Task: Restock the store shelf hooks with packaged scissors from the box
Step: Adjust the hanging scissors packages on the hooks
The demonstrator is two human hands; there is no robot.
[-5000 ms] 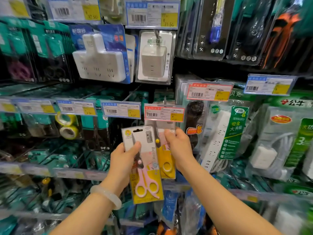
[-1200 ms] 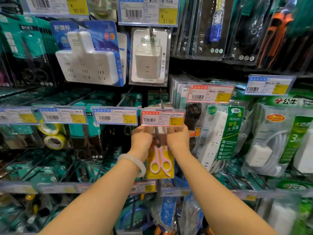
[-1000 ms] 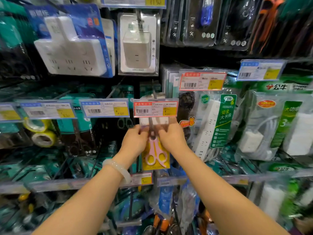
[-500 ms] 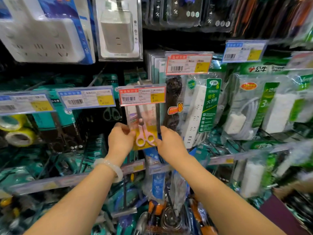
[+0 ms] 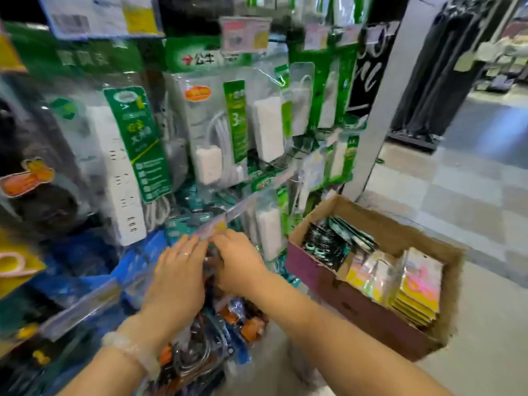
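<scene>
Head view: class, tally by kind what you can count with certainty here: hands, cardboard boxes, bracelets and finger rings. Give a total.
Hands: 2, the left hand and the right hand
Cardboard box: 1
Bracelet, on the left wrist: 1
Ring, on a left finger: 1
Total: 5

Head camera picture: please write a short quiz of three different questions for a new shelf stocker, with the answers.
1. True or false: the cardboard box stands on the floor, right of the shelf.
2. Which packs lie at the box's right end? A) yellow scissors packs B) tape rolls
3. Fill in: the left hand and the right hand are close together in front of the ____.

Key: 1 true; 2 A; 3 shelf.
</scene>
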